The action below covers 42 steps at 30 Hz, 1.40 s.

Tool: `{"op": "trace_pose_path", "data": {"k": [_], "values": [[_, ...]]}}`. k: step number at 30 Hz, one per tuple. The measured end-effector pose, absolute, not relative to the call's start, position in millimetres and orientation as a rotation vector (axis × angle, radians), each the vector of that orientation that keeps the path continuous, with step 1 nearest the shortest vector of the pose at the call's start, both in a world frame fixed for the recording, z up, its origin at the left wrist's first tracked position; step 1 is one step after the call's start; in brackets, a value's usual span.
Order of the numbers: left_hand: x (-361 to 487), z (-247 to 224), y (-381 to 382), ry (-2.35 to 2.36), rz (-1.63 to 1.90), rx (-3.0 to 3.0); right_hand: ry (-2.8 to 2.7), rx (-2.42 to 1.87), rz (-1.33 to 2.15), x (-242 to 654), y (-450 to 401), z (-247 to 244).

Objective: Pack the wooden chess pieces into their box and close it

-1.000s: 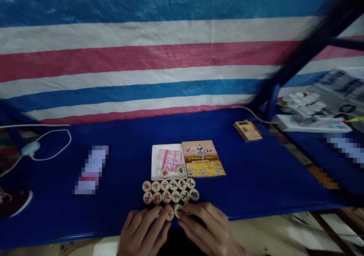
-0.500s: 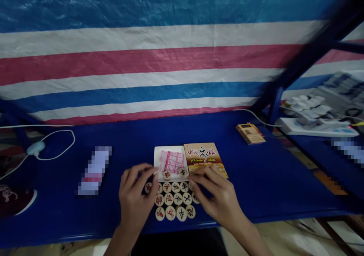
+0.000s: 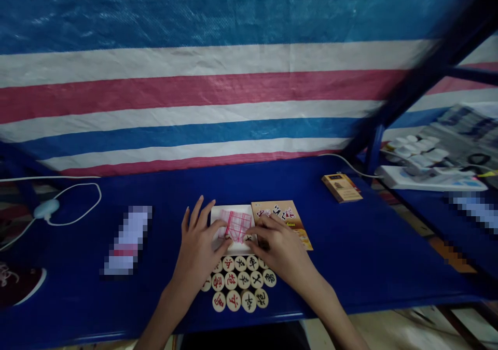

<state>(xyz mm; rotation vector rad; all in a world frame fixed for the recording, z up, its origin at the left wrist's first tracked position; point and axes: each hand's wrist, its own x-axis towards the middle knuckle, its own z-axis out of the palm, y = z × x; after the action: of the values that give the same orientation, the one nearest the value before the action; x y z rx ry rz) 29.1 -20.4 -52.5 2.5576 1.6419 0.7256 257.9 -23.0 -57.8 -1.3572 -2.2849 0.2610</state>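
Note:
A shallow white box (image 3: 252, 210) holds a folded sheet with red lines (image 3: 238, 224). Over its left side, my left hand (image 3: 200, 241) pinches a round chess piece between thumb and index finger, its other fingers spread. At the box's right side, my right hand (image 3: 278, 243) has its fingertips on a piece with a black character (image 3: 248, 238). The brown Chinese chess lid (image 3: 290, 208) lies partly beneath my right hand. Below the box, rows of round wooden pieces (image 3: 243, 279) with red or black characters lie face up, some hidden by my hands.
A blurred phone (image 3: 126, 241) lies at the left, near a white cable with a pale blue part (image 3: 46, 208). A small yellow-brown box (image 3: 342, 187) is at the right. Farther right is a power strip (image 3: 431, 178). A striped sheet (image 3: 233, 91) hangs behind.
Both hands have moved up and inward over the white box, reaching the two pieces at its near edge. The view has tilted slightly upward.

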Motion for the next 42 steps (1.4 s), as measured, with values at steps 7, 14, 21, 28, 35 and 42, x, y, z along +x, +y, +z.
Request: {"op": "trace_pose_path", "data": {"k": [7,14,21,28,35,42], "values": [[27,-50,-19,1.612,0.751,2.605,-2.273,-1.346,0.198,259,-24,-62],[28,-44,-14,1.583,0.721,2.654,-2.265,-1.363,0.225,253,-17,-55],[25,-39,-39,1.515,1.049,2.481,-1.989,-1.161,0.378,247,-37,-48],[22,-56,-67,1.385,1.313,2.254,-1.948,-1.031,0.288,242,-67,-59],[5,-64,-74,1.618,1.532,2.115,-1.720,-1.120,0.132,259,-73,-74],[17,-64,-77,1.428,1.483,2.359,-1.845,-1.005,0.213,245,-76,-68]]}}
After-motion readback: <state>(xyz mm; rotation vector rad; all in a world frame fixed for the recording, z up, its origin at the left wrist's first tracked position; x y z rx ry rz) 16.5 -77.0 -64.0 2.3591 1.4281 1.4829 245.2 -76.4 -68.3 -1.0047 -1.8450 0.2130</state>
